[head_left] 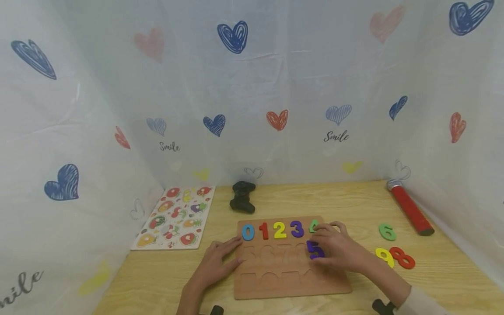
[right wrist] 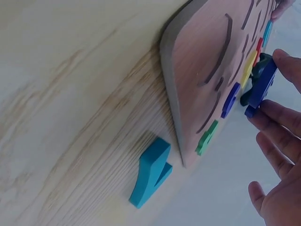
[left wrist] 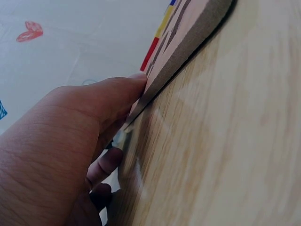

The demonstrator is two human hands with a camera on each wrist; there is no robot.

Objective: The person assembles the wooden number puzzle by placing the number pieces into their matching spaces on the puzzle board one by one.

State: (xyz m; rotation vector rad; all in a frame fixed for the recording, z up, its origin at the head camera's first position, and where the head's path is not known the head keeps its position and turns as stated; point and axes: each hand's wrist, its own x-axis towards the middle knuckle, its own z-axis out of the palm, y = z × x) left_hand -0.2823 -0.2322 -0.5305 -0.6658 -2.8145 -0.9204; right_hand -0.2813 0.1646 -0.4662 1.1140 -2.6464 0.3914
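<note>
My right hand [head_left: 338,248] pinches a purple number 5 [head_left: 315,250] between thumb and fingertips, held over the right part of a wooden number board [head_left: 293,280]. In the right wrist view the 5 [right wrist: 263,84] is tilted, away from the board's surface. My left hand [head_left: 215,264] touches the board's left edge with thumb and forefinger; the left wrist view shows the thumb [left wrist: 134,87] against that edge. Along the top row sit a blue 0 [head_left: 248,232], red 1 [head_left: 264,231], yellow 2 [head_left: 280,230], purple 3 [head_left: 297,229] and green 4 [head_left: 313,225], partly hidden by my right hand.
A green 6 [head_left: 387,232], yellow 9 [head_left: 384,257] and red 8 [head_left: 404,258] lie right of the board. A teal piece [right wrist: 151,172] lies near its corner. Behind are a black game controller [head_left: 243,197], a fruit puzzle board [head_left: 173,218] and a red flashlight [head_left: 410,209].
</note>
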